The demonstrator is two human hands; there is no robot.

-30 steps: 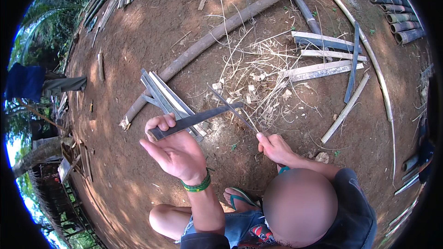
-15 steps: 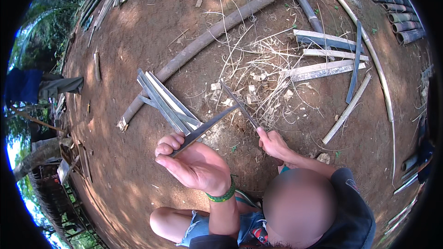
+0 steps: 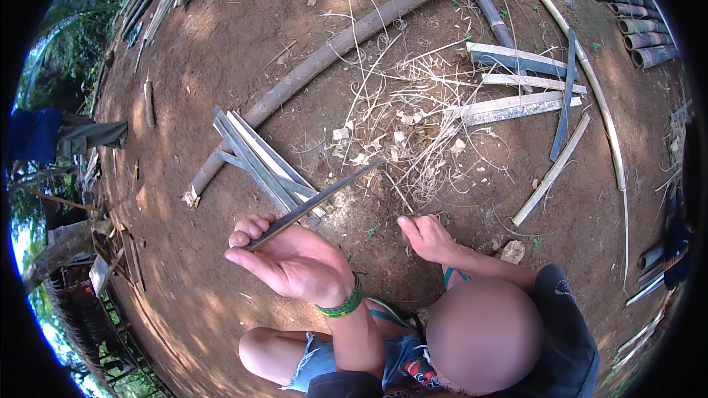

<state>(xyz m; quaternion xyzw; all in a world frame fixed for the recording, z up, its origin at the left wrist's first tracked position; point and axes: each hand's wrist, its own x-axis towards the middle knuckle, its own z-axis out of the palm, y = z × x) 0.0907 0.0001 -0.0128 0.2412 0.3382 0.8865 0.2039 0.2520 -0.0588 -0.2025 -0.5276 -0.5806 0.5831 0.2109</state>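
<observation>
My left hand (image 3: 295,262), with a green band on its wrist, is raised palm up and grips the near end of a long, thin dark bamboo strip (image 3: 324,195). The strip slants up and to the right, its tip over the pile of shavings (image 3: 402,129). My right hand (image 3: 428,239) is low over the dirt just right of the strip, fingers curled and pointing up-left. Whether it holds anything is unclear. A bundle of split bamboo slats (image 3: 258,158) lies on the ground just beyond my left hand.
A long bamboo pole (image 3: 332,48) runs diagonally across the bare earth. More flat slats (image 3: 516,103) and a thin curved cane (image 3: 590,81) lie at right. Cut bamboo tubes (image 3: 634,7) are stacked top right. My bent knee (image 3: 273,350) is at the bottom.
My left hand has moved down and right, and the strip has swung from nearly level to pointing up-right. The thin piece seen at my right hand earlier no longer shows.
</observation>
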